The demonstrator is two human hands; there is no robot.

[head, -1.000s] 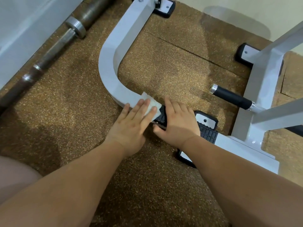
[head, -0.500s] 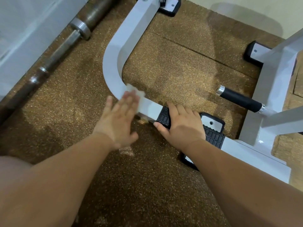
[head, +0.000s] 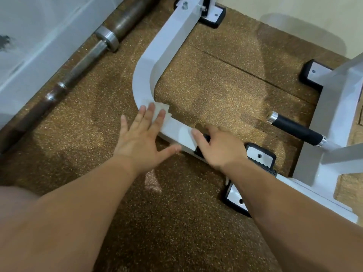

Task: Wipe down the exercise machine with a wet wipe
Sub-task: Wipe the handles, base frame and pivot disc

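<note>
Speckled brown rubber floor [head: 216,91] of a gym corner: a person wipes the white base tube of an exercise machine [head: 157,55].

Head view: the left hand [head: 141,138] lies flat, fingers straight and spread, its fingertips pressing a thin wet wipe [head: 157,108] onto the tube's bend. The wipe is crumpled and partly hidden beneath them. The right hand [head: 220,148] sits on the tube where a black tread pad [head: 265,169] wraps it; blur makes it impossible to tell whether its fingers grip or merely brace. A barbell [head: 106,40] lies at left. The wipe looks limp, light and prone to bunching, so flat-finger pressure should suit it. The painted frame appears rigid, heavy and smooth, best steadied at the tube.
</note>
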